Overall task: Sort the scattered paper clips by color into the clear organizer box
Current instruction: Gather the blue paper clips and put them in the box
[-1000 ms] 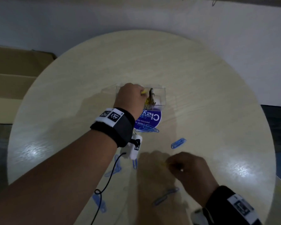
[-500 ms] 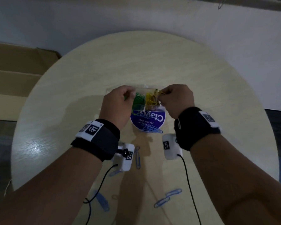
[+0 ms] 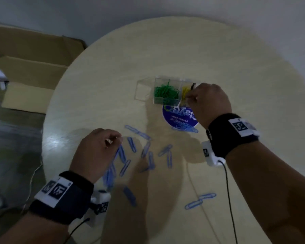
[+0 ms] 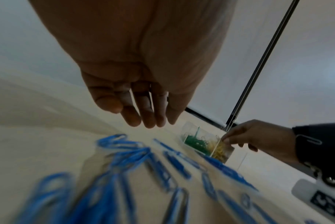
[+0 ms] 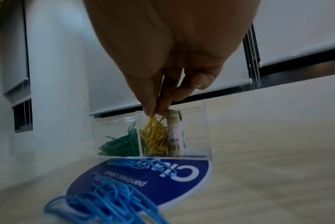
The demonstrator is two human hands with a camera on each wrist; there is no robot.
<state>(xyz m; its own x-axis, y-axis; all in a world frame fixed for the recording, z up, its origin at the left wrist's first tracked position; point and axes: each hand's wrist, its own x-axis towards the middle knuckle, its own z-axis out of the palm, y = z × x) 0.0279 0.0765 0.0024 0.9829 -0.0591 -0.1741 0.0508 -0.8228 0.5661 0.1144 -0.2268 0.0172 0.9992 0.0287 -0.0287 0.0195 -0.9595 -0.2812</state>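
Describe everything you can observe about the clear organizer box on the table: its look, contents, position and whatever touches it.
The clear organizer box is a small, open-topped rectangular case of transparent plastic, upright on the round pale table, just beyond a round blue label. Thin clear dividers split it. One compartment holds green paper clips, the next yellow paper clips, and a rolled printed paper stands beside those. The right hand reaches in from above, fingertips pinching the yellow clips.

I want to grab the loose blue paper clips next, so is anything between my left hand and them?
Nothing visible is. The left hand hovers, fingers relaxed, right above the scattered blue paper clips on the round pale wooden table, with only open air below the fingertips.
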